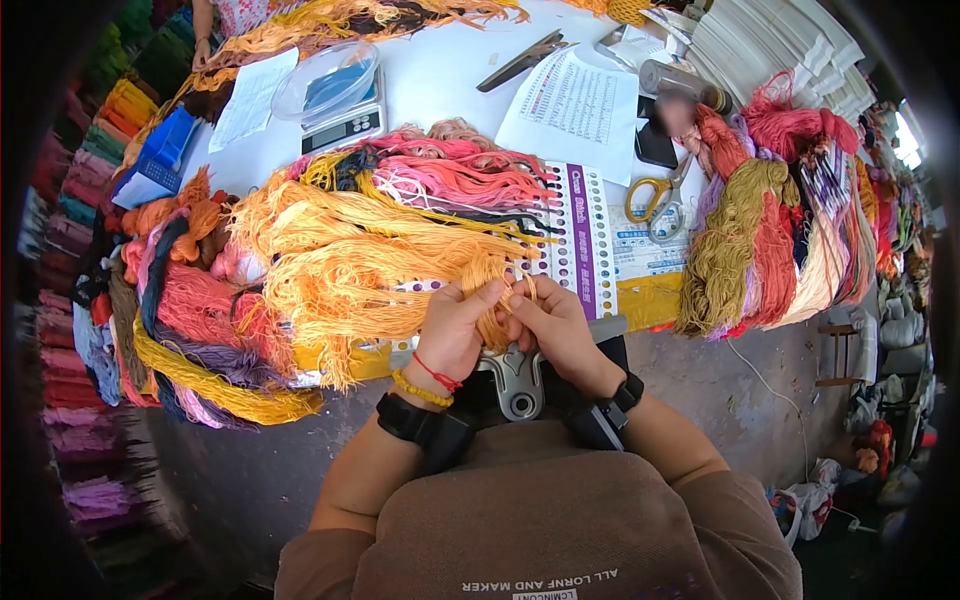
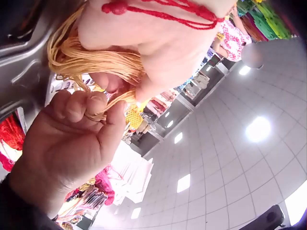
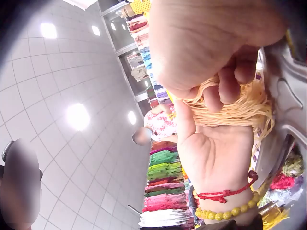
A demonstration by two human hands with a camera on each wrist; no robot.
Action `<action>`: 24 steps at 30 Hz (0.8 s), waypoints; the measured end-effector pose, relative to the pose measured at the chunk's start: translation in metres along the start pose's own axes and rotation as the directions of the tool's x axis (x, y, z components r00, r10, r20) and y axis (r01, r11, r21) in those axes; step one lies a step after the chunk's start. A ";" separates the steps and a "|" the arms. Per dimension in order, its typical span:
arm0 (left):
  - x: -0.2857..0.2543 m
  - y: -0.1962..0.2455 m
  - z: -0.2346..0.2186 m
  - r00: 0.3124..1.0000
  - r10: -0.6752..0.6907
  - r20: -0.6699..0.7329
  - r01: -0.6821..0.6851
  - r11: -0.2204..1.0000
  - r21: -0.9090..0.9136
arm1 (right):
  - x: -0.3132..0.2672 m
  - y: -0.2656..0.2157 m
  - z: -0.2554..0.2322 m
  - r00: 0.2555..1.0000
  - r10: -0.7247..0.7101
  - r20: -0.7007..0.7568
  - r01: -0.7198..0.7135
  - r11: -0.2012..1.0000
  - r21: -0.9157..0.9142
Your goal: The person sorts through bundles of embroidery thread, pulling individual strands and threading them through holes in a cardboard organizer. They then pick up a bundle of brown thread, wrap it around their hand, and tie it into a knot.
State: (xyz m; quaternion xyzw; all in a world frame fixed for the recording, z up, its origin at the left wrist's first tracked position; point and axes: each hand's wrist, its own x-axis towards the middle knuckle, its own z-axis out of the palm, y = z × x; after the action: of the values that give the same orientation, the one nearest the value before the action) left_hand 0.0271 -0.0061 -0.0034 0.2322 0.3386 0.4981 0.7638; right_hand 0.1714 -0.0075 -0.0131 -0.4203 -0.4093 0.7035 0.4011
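Note:
A bundle of light orange thread (image 1: 484,275) is held between both hands at the table's front edge. The left hand (image 1: 455,328), wearing a red string and yellow beads, grips it, fingers curled round the strands in the left wrist view. Facing it, the right hand (image 1: 562,325) pinches strands between thumb and fingers. In the right wrist view the right hand (image 3: 211,43) partly hides the thread (image 3: 230,112) running across the left palm. Just beyond lies a wide heap of the same orange thread (image 1: 350,245). A metal bracket (image 1: 519,385) sits below the hands.
A punched card (image 1: 580,240) with a purple strip lies past the hands. Yellow-handled scissors (image 1: 655,205), printed sheets (image 1: 570,110) and a scale (image 1: 345,120) are farther back. Coloured thread bundles (image 1: 755,240) hang over the edge at right, more (image 1: 215,330) at left. Another person's arm (image 1: 202,30) shows top left.

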 end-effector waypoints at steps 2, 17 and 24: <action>0.000 -0.001 -0.001 1.000 -0.004 0.006 0.004 1.000 0.022 | 0.000 0.000 0.000 1.000 -0.007 -0.009 0.007 1.000 0.008; 0.000 -0.003 -0.003 0.999 0.029 -0.026 -0.029 1.000 0.010 | -0.003 0.003 0.002 0.997 -0.057 -0.051 0.061 0.993 0.100; -0.001 -0.004 -0.001 1.000 0.016 -0.026 -0.016 1.000 -0.008 | -0.007 -0.001 0.000 0.998 0.001 -0.069 0.009 0.991 0.136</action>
State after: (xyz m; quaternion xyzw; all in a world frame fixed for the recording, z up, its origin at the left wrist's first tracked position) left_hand 0.0287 -0.0089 -0.0065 0.2256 0.3446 0.5084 0.7563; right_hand 0.1742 -0.0131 -0.0105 -0.4150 -0.3471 0.7142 0.4441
